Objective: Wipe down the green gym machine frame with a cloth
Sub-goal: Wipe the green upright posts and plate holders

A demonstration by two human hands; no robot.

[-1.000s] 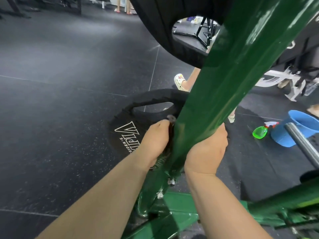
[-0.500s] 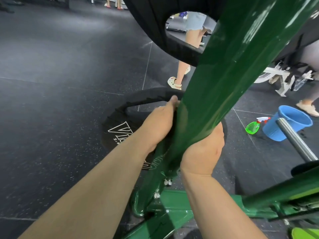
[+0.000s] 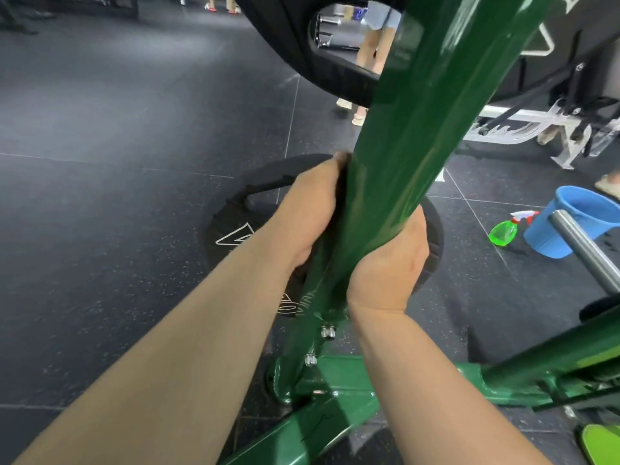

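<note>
1. Green frame post [image 3: 412, 156] slants up from the bolted base [image 3: 322, 384] at bottom centre, running to the top right; glossy paint, looks slick.
2. Left hand [image 3: 308, 216] lies against the post's left side, fingers mostly straight and together, pressing a dark strip that is likely the cloth [image 3: 341, 189]; only its edge shows.
3. Right hand [image 3: 392, 266] curls around the post's right side lower down; whether cloth sits under it, cannot tell.
4. Black weight plate [image 3: 235, 229] lies flat on the floor [image 3: 100, 162] behind the hands; another plate [image 3: 295, 45] hangs overhead.
5. Blue bucket [image 3: 570, 223] and green spray bottle [image 3: 505, 229] stand on the floor to the right, just beside each other, well apart from the post.
6. Handling judgement: post is rigid, heavy and fixed, so it won't shift; the cloth is soft and thin and likely slides easily on the gloss.
7. Best hold, I judge: wrap cloth around the post, palms on opposite sides, firm squeeze.
8. Bolts [image 3: 328, 332] near the base may snag the cloth.
</note>
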